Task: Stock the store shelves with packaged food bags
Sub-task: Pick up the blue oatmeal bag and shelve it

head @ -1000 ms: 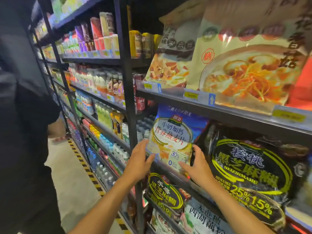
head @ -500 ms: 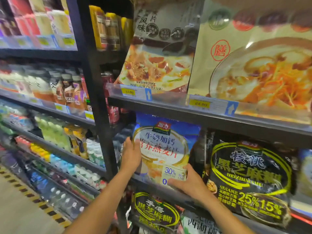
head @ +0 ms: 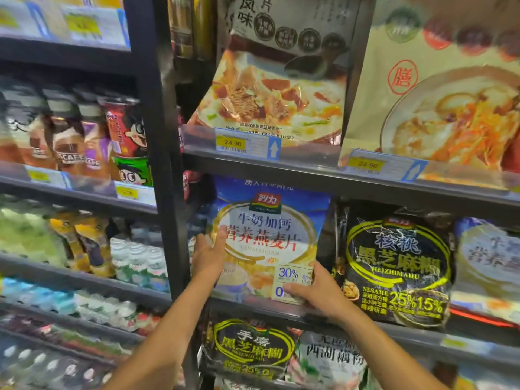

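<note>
Two hands hold one package at this step: the left hand point(head: 209, 256) lies against the left edge of the blue oatmeal bag point(head: 267, 237), and the right hand point(head: 315, 291) cups its lower right corner. The left fingers point(head: 221, 240) lie together, flat on the bag's front, with the thumb behind the edge as far as we can tell. The right fingers point(head: 292, 291) wrap the bottom corner, pinching the film between thumb and fingers. The bag stands upright in the leftmost slot of the middle shelf point(head: 394, 327), against the black upright post point(head: 163, 164) and just beside the black sesame bag point(head: 396, 268).

We judge the step in hand to be seating the bag:

1. We keep the bottom seam down on the shelf board, behind the front lip, so the base carries the weight
2. We push from the lower corner with the right hand while the left hand steadies the side; pressure on the upper face would buckle the soft film
3. We keep the printed face forward and square to the shelf edge
4. We check clearance under the shelf above point(head: 309, 170), since the bag top sits close beneath it
5. We avoid crowding the neighbouring bag, which already bulges toward the slot
</note>
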{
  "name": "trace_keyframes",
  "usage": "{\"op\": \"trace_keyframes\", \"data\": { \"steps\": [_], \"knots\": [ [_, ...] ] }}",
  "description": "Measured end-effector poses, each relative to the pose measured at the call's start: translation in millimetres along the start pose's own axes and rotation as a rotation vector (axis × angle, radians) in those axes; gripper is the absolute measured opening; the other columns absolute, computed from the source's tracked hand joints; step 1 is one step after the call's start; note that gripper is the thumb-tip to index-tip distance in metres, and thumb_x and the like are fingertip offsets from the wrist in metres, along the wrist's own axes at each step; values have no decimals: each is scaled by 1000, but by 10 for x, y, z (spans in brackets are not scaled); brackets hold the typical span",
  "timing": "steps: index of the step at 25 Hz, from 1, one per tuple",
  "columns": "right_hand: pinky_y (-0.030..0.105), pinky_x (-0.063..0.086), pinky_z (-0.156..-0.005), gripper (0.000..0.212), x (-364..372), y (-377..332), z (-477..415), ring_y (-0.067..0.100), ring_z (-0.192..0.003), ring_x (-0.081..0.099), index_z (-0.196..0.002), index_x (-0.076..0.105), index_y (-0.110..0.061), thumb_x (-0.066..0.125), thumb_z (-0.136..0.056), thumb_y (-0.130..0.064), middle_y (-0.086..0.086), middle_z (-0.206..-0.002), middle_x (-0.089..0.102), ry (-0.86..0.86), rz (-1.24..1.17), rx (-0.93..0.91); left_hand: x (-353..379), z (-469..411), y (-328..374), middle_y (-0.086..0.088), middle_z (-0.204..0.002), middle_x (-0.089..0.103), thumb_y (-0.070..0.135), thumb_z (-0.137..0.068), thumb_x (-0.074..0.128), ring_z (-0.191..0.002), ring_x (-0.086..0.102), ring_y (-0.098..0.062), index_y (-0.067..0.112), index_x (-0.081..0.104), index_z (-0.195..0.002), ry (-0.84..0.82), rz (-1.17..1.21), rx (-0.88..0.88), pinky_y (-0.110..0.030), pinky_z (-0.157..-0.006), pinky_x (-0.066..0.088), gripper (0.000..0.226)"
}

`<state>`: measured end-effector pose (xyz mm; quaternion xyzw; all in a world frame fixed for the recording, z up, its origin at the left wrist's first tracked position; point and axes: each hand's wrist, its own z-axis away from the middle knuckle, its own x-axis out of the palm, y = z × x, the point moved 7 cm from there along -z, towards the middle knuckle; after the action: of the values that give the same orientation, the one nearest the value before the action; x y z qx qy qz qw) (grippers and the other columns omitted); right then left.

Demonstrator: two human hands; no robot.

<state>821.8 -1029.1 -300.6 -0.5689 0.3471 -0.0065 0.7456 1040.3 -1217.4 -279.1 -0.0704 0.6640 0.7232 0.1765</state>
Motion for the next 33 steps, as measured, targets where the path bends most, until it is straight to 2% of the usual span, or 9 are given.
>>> {"op": "trace_keyframes", "data": {
  "steps": [6, 9, 15, 17, 20, 23, 27, 30, 33],
  "knots": [
    [40, 64, -87, 40, -313, -421, -26, 9, -88, 78, -102, 73, -22, 96, -70, -28, -6, -96, 82, 107, 68, -33, 5, -96, 151, -23, -158, 43, 76, -96, 36, -142, 45, -42, 6, 31, -157, -45, 118, -26, -53, -113, 36, 93],
    [43, 65, -84, 62, -509, -559, 77, 9, -88, 79, -106, 72, -23, 96, -55, -48, -8, -96, 82, 145, 78, -36, 60, -108, 216, -18, -134, 59, 88, -86, 37, -117, 59, -36, 15, 48, -130, -101, 193, -42, -53, -106, 47, 86],
    [31, 62, -79, 53, -643, -792, 518, 5, -87, 78, -113, 63, -28, 95, -71, -28, -13, -98, 81, 159, 25, -93, 123, -28, 209, -7, -115, 71, 86, -80, 52, -106, 67, -33, 15, 62, -123, -167, 249, -27, -46, -99, 53, 84],
    [23, 60, -77, 48, -676, -861, 641, 6, -89, 78, -117, 65, -26, 92, -77, -21, -14, -99, 81, 140, -15, -101, 107, 14, 216, -5, -106, 75, 78, -85, 56, -95, 70, -24, 17, 64, -115, -224, 265, -14, -39, -86, 56, 69],
    [30, 59, -87, 45, -697, -868, 833, 13, -98, 78, -123, 67, -22, 87, -83, -27, -7, -108, 82, 24, -81, -72, 143, 189, 225, -3, -110, 81, 70, -87, 65, -104, 76, -25, 22, 71, -121, -475, 432, -35, -44, -99, 56, 60],
    [41, 54, -100, 73, -698, -639, 997, 19, -112, 75, -130, 65, -23, 89, -65, -47, -2, -121, 78, -41, -207, 2, 108, 552, 232, -10, -118, 79, 53, -95, 64, -112, 75, -28, 19, 73, -126, -717, 582, -106, -46, -106, 52, 47],
    [62, 50, -106, 100, -553, -80, 1179, 41, -118, 70, -136, 61, -19, 99, -51, -55, 7, -125, 77, -63, -354, 130, 84, 949, 9, -18, -125, 75, 35, -91, 67, -116, 72, -35, 12, 80, -118, -843, 700, -269, -52, -104, 55, 37],
    [39, 61, -91, 98, -431, 281, 1451, 30, -112, 75, -136, 59, -8, 98, -52, -42, 11, -120, 78, -36, -453, 173, 64, 1190, -283, -21, -118, 77, 25, -88, 66, -102, 77, -35, 7, 79, -114, -833, 672, -296, -49, -88, 64, 35],
    [39, 60, -92, 88, -360, 611, 1822, 26, -109, 76, -130, 63, -11, 96, -54, -43, 8, -117, 80, -9, -485, 204, 154, 1455, -563, -25, -119, 75, 26, -82, 81, -101, 77, -39, 4, 71, -124, -855, 617, -259, -49, -86, 64, 49]
  ]
}}
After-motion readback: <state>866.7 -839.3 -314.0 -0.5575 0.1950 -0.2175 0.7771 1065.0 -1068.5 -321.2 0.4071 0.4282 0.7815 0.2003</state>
